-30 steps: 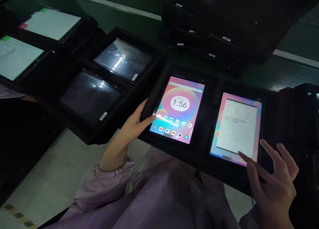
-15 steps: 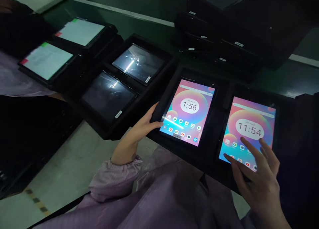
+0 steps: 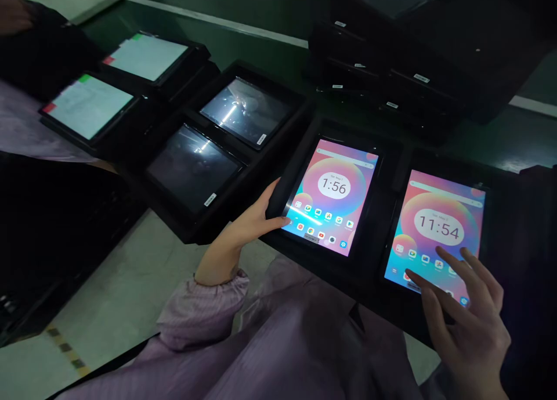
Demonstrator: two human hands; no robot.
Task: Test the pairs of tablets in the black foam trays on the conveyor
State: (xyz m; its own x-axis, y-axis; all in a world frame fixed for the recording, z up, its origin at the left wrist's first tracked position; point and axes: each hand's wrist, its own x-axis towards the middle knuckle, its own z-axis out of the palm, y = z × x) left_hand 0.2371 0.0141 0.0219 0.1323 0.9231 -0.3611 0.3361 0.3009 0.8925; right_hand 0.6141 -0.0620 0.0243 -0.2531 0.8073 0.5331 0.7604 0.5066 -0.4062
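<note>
A black tray [image 3: 368, 275] in front of me bears two lit tablets lying face up. The left tablet [image 3: 343, 167] shows the time 1:56 over a colourful home screen. On the right tablet [image 3: 439, 198] the same kind of screen reads 11:54. My left hand [image 3: 239, 235] grips the tray's left edge, its thumb on top by the left tablet's lower corner and its other fingers mostly hidden. Over the lower part of the right tablet hovers my right hand [image 3: 472, 316], fingers spread and holding nothing; whether a fingertip touches the glass I cannot tell.
Left of my tray lies another black tray [image 3: 183, 229] with two dark-screened tablets [image 3: 243, 107]. Beyond it are two tablets with white screens [image 3: 93, 107], near another person's sleeve [image 3: 26, 124]. Black trays with small labels are stacked [image 3: 391, 58] at the back right.
My right hand has shifted right and slightly down over the right tablet, uncovering more of its icons. My left hand keeps its grip on the tray. The whole view has shifted slightly.
</note>
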